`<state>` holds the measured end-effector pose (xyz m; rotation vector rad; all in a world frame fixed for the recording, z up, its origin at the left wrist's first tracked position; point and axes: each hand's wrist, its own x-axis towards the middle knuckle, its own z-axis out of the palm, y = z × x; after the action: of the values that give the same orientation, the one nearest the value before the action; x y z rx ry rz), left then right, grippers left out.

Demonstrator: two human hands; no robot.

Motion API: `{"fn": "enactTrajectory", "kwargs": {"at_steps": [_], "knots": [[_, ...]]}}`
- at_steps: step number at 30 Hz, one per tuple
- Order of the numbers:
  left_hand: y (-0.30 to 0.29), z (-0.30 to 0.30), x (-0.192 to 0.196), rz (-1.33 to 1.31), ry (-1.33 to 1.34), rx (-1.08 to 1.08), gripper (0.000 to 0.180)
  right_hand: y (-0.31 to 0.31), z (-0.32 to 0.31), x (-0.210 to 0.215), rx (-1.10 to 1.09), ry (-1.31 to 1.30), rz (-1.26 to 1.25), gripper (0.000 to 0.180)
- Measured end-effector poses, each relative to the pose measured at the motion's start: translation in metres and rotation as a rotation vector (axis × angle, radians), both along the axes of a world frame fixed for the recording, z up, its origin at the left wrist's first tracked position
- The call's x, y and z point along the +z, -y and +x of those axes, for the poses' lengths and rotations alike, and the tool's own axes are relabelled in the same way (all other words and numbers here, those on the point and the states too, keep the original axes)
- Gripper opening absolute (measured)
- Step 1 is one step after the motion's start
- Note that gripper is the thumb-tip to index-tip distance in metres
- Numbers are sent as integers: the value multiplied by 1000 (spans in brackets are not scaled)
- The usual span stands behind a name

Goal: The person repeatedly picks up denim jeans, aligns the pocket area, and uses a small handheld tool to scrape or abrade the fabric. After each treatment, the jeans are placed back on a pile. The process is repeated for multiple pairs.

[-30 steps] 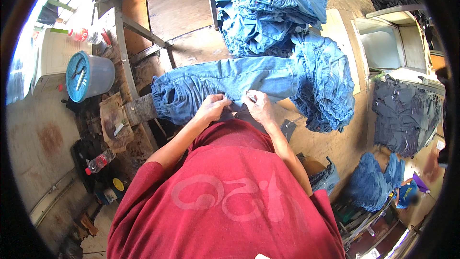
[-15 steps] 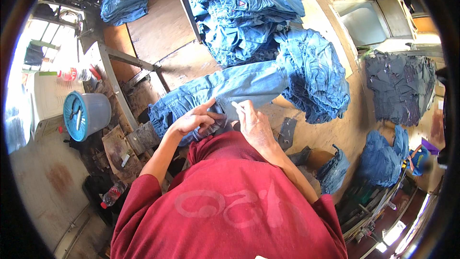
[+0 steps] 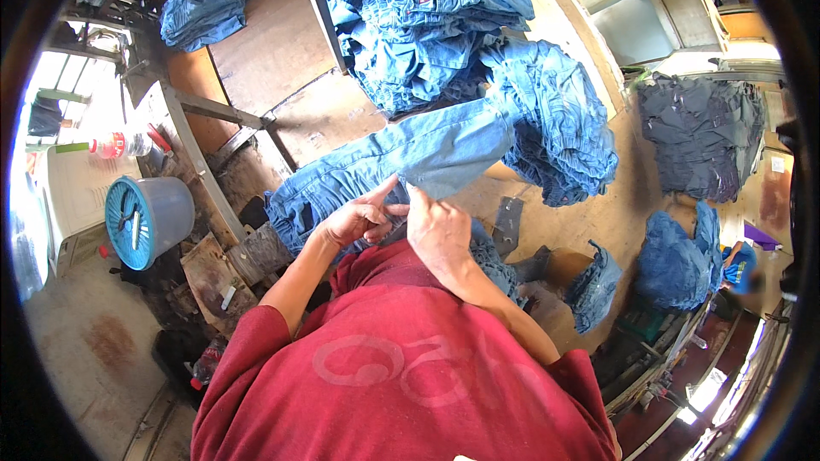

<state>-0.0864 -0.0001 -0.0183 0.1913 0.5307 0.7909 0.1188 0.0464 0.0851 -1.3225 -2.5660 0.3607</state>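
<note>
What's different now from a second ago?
The left hand has stretched out its index finger, and the right hand has moved closer to it. The camera view turned too. The jeans still lie by the hands, with the blue clothing pile at their right end.

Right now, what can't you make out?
Head view: whatever the right hand may be pinching; its own fingers hide it.
Head view: part of the jeans; the left hand covers it.
Head view: far side of the jeans stack; cut off by the top edge.
Head view: small items at the bucket; too small to identify.
</note>
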Motion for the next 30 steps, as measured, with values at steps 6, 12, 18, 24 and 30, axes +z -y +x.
{"fn": "enactTrajectory", "kwargs": {"at_steps": [6,12,18,24,30], "knots": [[-5,-1,-3,79,6,-37,111,2,-6,6,-80,51,68,19],[-13,-8,12,355,-608,-186,104,0,8,24,-147,-136,-364,9],[-7,-1,17,118,-267,-74,113,-43,24,6,-138,-461,-454,10],[-5,2,6,34,-101,9,117,-63,28,-2,-128,-227,-199,10],[-3,1,-2,26,-85,6,118,-67,23,-10,-32,-219,-261,13]]}}
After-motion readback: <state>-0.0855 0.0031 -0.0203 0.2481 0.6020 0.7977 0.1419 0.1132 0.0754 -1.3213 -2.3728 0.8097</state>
